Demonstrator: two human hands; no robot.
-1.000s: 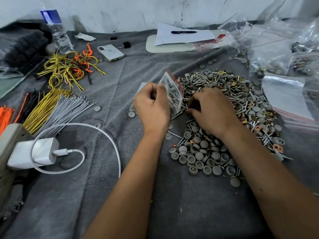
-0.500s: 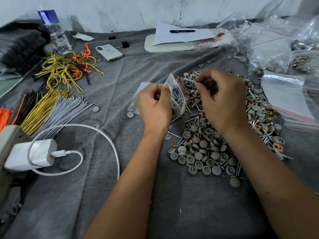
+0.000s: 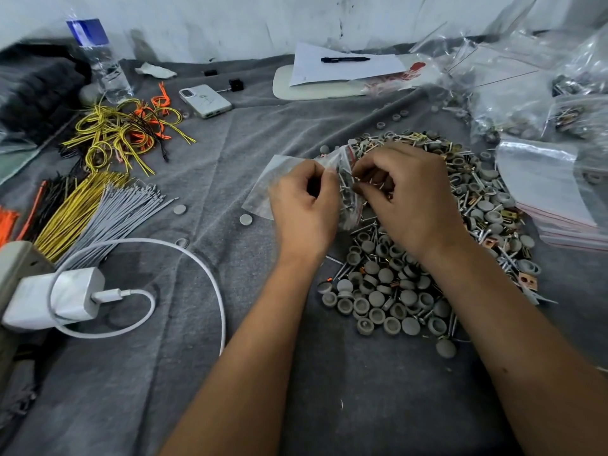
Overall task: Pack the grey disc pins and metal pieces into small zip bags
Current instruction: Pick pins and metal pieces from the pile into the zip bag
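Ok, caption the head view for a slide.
Left hand holds a zip bag open while right hand feeds in pins.

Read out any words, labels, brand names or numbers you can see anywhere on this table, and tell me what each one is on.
None can be read.
Blue bottle label: blurred.
Pen: markings too small.
Paper: looks blank.
Phone: faint mark, unreadable.
Red print on a bag: unreadable.

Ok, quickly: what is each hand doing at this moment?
Left hand: holds the small zip bag at its mouth.
Right hand: pinches a few metal pins at the bag's opening.
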